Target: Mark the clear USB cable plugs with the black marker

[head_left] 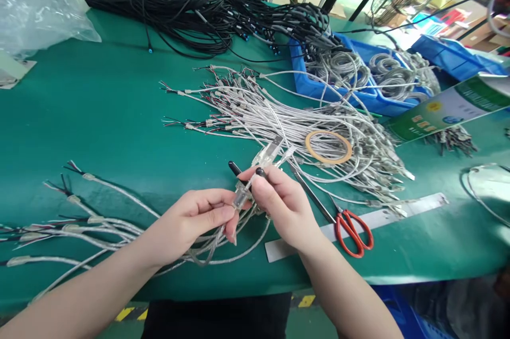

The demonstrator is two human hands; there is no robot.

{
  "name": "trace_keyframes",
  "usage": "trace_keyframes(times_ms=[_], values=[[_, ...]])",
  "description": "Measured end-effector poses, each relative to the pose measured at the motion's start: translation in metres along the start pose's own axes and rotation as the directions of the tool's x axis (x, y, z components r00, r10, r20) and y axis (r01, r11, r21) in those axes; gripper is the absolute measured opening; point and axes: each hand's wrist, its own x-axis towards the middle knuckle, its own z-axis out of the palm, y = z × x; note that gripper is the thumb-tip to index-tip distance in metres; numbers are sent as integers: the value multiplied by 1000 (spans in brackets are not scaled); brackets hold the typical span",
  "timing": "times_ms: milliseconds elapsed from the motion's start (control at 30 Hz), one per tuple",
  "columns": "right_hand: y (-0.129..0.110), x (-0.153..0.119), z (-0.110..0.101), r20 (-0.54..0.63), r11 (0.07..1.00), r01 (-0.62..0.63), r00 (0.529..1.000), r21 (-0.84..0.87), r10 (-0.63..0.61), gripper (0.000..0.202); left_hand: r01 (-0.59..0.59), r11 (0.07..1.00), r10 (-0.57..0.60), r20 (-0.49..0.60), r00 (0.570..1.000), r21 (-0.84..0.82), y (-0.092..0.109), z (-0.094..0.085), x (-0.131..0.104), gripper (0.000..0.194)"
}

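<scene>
At the centre, my left hand (207,214) pinches a clear plastic connector (240,196) on the end of a cable. My right hand (281,201) is closed just right of it, on a small tool with black-tipped handles (235,168); its working end is hidden between the hands. More clear connectors with metal USB plugs (273,146) stick out just beyond my right fingers. Grey-white cables (115,187) run under my left arm, their stripped wire ends fanned out at the left. A large bundle of similar cables (274,110) lies beyond my hands.
Red-handled scissors (360,232) lie on a metal ruler (382,218) at the right. A tape ring (329,146) rests on the cable bundle. Blue bins (314,86) hold coiled cables; a green box (450,108) leans nearby. Black cables (179,15) and plastic wrap (40,4) lie at the back.
</scene>
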Motion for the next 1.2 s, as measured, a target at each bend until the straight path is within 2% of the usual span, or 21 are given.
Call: trace_keyframes(times_ms=[133, 267, 367, 467, 567, 667, 767, 867, 1000, 1067, 1100, 1200], values=[[2, 2, 1, -36, 1000, 7, 999, -17, -8, 22, 44, 998, -46, -45, 998, -50, 1, 3, -1, 23], [2, 2, 2, -101, 998, -3, 995, -59, -3, 24, 89, 973, -110, -89, 990, -214, 3, 9, 2, 12], [3, 2, 3, -130, 997, -3, 992, -74, -7, 25, 62, 955, -101, -123, 987, -290, 2, 12, 5, 17], [4, 3, 3, -140, 996, -8, 990, -87, -4, 27, 45, 954, -94, -152, 984, -298, 1, 11, 5, 17], [4, 2, 3, -119, 992, -22, 993, -128, 7, 30, 32, 966, -79, -175, 981, -256, -1, 8, 5, 17], [1, -1, 4, 15, 988, -10, 1000, -154, 12, 35, -2, 982, -47, -251, 967, -191, -2, 5, 5, 18], [-3, -6, 6, 168, 974, 40, 986, -224, -1, 36, -37, 995, 6, -312, 950, -94, -2, 5, 6, 19], [-4, -8, 8, 231, 951, 96, 973, -295, -26, 32, -40, 996, 67, -346, 936, 83, -1, 7, 3, 19], [-4, -7, 9, 203, 892, 172, 975, -418, -92, 19, -26, 966, 116, -338, 934, 258, 1, 11, -3, 18], [-5, -6, 7, 134, 840, 191, 981, -507, -142, 13, -20, 963, 107, -313, 944, 268, 2, 12, -5, 19], [-5, -5, 5, 98, 824, 185, 983, -536, -157, 16, -16, 965, 98, -306, 947, 260, 3, 12, -5, 18], [-5, -2, -2, 50, 867, 133, 991, -480, -124, 26, -5, 982, 69, -332, 941, 190, 4, 11, -3, 15]])
